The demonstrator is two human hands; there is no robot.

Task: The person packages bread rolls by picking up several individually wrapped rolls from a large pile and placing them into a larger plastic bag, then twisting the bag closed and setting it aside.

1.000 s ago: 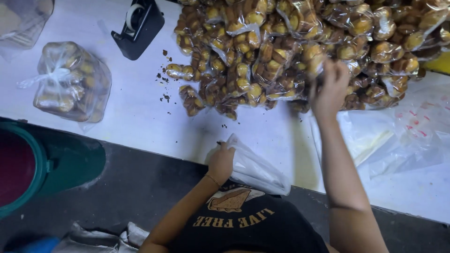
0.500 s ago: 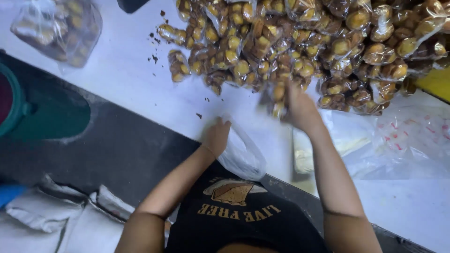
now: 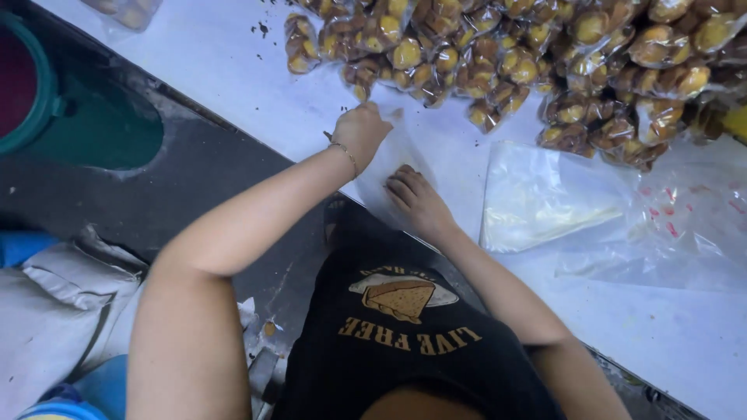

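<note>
Black sleeveless top (image 3: 405,342) with cake-slice print, thin, perhaps metal, bracelet (image 3: 348,155) on left wrist.
</note>
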